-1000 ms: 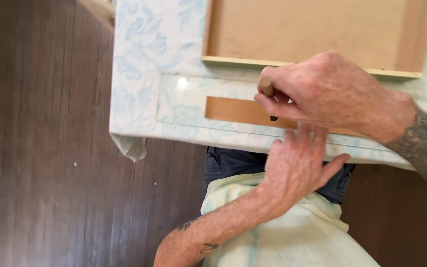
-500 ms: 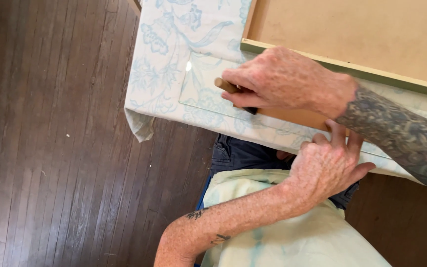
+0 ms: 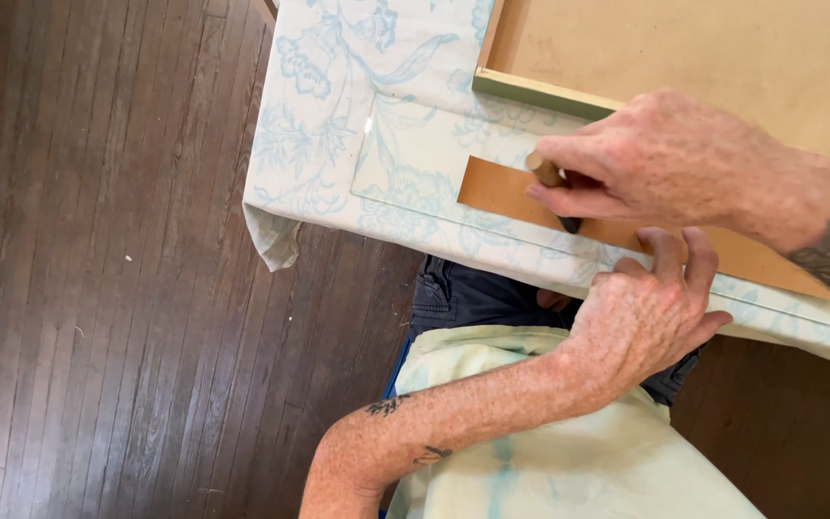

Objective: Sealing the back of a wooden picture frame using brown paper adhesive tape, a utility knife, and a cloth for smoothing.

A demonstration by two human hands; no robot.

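1. Nearest the camera, the left hand (image 3: 641, 317) rests at the near edge of the desk (image 3: 319, 183), its fingers curled loosely and pressing on the edge of a clear sheet (image 3: 415, 163); it grips nothing.
2. Just beyond the left hand's fingertips lies a brown strip (image 3: 501, 192), flat, thin and straight-edged, like card or leather. Its long axis runs from the left of the hands off to the right and slightly nearer, passing under both hands.
3. The clear sheet is glossy, with a bright glint near its far left corner, and lies on the cloth beneath the strip.
4. Directly beyond the left hand, the right hand (image 3: 674, 159) is closed narrowly on a small tool (image 3: 549, 178). The tool has a round, pale wooden handle that points left and away, and a dark tip that touches the brown strip below the fingers.
5. The desk is covered by a pale cloth with a blue floral print.
6. Beyond the right hand sits a shallow wooden frame (image 3: 530, 91) with a pale green rim and a fibreboard panel.
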